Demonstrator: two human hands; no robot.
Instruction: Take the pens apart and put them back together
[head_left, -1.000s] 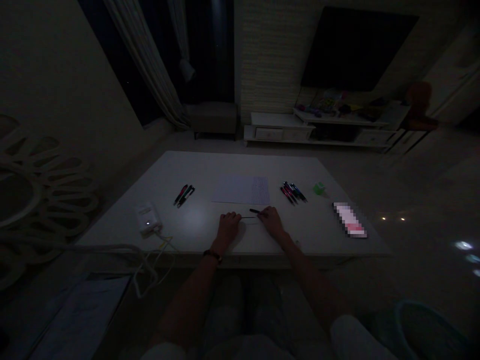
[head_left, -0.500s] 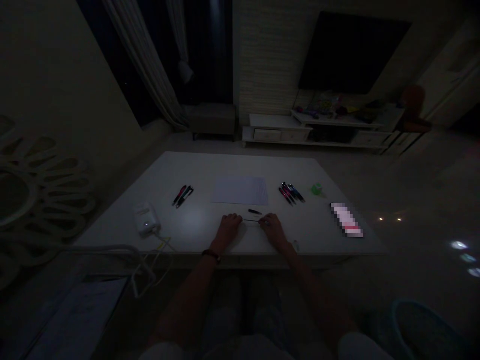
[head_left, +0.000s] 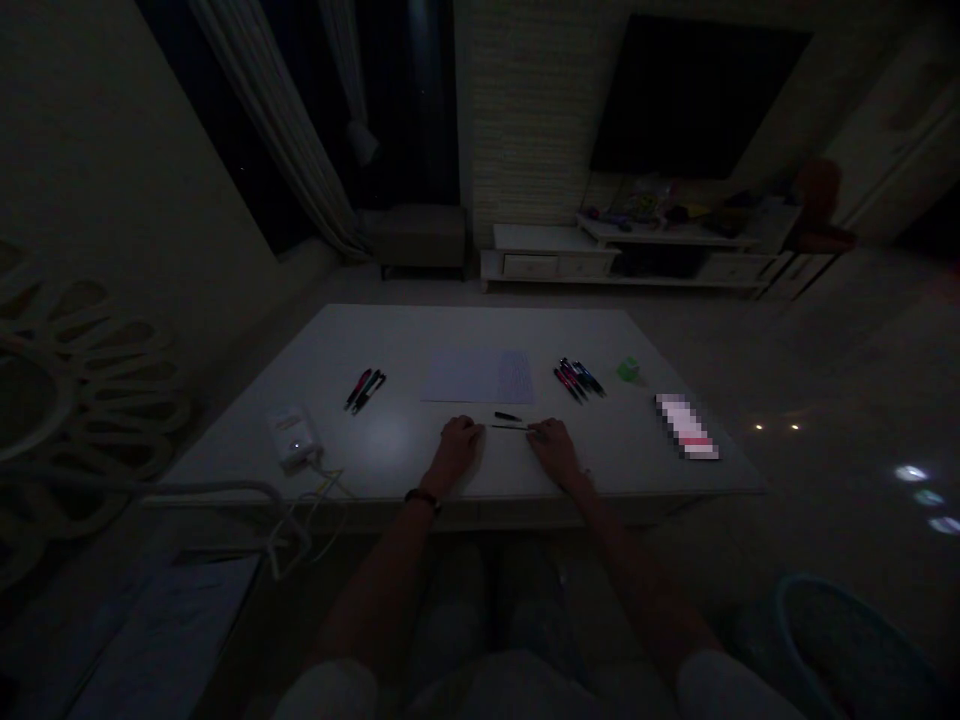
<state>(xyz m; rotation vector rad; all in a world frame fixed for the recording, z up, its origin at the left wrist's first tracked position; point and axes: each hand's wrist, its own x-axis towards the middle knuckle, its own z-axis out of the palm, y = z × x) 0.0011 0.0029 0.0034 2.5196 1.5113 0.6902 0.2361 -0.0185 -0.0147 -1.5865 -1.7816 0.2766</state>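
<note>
Resting on white table (head_left: 390, 345): left hand (head_left: 454, 452), loosely curled, holding nothing visible; right hand (head_left: 556, 450), fingertips against table-supported thin dark rod (head_left: 511, 427), grip impossible to tell

Two bare hands (head_left: 454, 452), one wristband (head_left: 422, 497). On one white table (head_left: 405, 340), two pens (head_left: 365, 391) in a pair, about four pens (head_left: 578, 380) in a tight bunch, two thin dark sticks (head_left: 508, 416), one sheet of paper (head_left: 476, 376), one small green block (head_left: 628, 370), one white power adapter (head_left: 292, 440), one pixelated pink-and-white item (head_left: 686, 425).
</note>
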